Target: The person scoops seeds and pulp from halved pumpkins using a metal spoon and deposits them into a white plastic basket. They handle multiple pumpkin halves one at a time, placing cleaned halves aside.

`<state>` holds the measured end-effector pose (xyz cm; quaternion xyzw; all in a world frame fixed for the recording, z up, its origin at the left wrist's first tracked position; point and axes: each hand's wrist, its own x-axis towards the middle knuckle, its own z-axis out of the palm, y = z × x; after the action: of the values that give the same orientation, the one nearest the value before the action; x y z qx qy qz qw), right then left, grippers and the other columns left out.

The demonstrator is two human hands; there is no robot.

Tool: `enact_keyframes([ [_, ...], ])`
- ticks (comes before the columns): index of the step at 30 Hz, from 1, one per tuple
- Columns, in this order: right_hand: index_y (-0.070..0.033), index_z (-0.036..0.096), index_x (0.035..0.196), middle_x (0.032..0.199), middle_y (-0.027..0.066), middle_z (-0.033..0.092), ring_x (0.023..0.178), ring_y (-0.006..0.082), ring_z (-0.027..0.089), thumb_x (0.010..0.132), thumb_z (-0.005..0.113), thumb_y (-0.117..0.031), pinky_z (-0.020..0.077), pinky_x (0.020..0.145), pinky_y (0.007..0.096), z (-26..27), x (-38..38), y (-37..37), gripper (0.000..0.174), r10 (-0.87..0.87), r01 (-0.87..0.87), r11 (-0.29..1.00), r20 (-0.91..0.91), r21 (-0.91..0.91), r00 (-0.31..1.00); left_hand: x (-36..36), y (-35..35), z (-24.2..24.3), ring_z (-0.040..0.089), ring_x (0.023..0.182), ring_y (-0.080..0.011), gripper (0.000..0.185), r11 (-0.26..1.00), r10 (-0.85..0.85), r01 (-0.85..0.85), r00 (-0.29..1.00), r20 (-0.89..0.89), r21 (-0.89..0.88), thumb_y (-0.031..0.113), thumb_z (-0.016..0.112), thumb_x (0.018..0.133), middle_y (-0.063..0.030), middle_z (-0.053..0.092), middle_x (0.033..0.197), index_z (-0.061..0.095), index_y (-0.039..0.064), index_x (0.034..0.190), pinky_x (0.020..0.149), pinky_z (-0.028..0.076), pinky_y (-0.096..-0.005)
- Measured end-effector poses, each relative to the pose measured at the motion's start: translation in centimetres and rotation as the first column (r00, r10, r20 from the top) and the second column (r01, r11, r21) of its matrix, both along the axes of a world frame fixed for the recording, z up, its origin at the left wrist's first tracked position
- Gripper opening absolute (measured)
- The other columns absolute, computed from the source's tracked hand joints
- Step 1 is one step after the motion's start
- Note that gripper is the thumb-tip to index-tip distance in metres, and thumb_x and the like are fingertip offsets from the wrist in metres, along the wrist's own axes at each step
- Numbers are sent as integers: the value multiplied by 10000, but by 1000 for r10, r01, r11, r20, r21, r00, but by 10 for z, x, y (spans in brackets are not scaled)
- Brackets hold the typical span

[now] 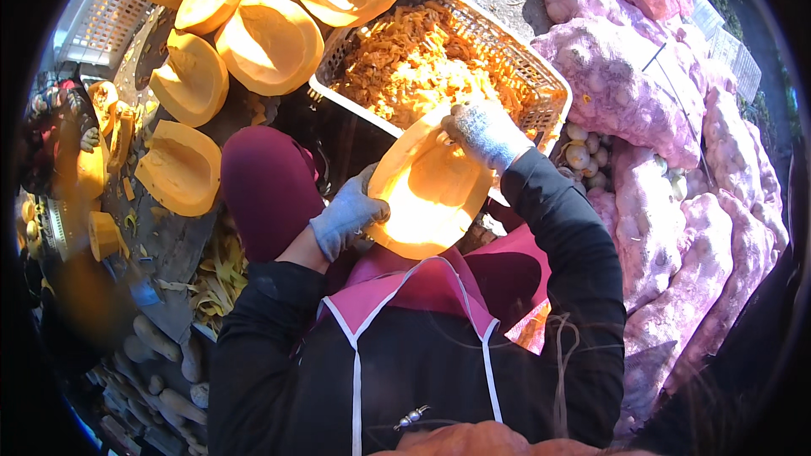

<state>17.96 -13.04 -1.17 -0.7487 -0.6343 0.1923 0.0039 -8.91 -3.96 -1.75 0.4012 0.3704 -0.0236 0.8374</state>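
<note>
A hollowed, peeled pumpkin half [431, 196] is held tilted above my lap, its hollow facing up. My left hand [350, 210], in a grey-blue work glove, grips its left rim. My right hand [485, 130], gloved alike, is at its upper right rim with the fingers curled; whether a tool is in it cannot be told. Just beyond the half stands a white plastic crate [538, 69] holding a heap of orange pumpkin pulp and shreds [424, 63]. More hollowed pumpkin halves, such as one nearby [269, 43] and one lower down [180, 168], lie to the left of the crate.
Pink mesh sacks of bulbs [618, 82] are piled along the right, with loose pale bulbs [580, 155] beside them. Peelings [218, 278] lie at lower left, near several elongated gourds [155, 339]. Another person's gloved hand [89, 139] shows at far left, near cut pumpkin pieces.
</note>
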Motion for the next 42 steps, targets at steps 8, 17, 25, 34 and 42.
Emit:
enact_keyframes([
  [8,-79,676,886,859,155,645,841,363,663,855,723,-211,531,745,462,27,1,-14,143,-1,16,966,-57,258,998,1,9,2,669,954,-255,692,993,-57,52,997,-52,-108,-152,560,639,-136,668,1099,536,-39,1321,800,549,-325],
  [17,-70,695,894,829,164,669,827,367,682,832,712,-188,546,741,448,2,12,-8,134,-234,221,962,66,160,970,2,12,4,655,843,-225,623,994,-5,4,1000,-7,-113,-102,579,642,-115,672,1011,570,-51,1263,733,547,-304],
  [25,-57,713,958,875,175,694,897,361,685,806,762,-180,546,787,409,8,28,-6,201,-55,87,980,-176,178,983,-4,17,-8,660,879,-225,634,992,-77,72,996,-49,-102,-101,571,644,-113,675,1012,572,-56,1276,771,553,-312],
  [34,-50,752,953,835,216,707,837,383,698,897,665,-440,528,786,430,41,31,-9,404,-525,538,843,-238,-10,817,-2,3,-5,664,1097,-261,809,981,-23,29,999,-33,190,-70,582,708,-156,678,1216,419,9,1497,974,501,-317],
  [42,-24,759,921,873,242,715,849,412,702,765,693,-389,554,794,455,23,-2,17,403,-455,444,864,12,-238,890,3,1,18,657,1059,-458,840,787,-183,311,943,-279,533,70,586,769,-334,661,1116,303,33,1559,958,509,-447],
])
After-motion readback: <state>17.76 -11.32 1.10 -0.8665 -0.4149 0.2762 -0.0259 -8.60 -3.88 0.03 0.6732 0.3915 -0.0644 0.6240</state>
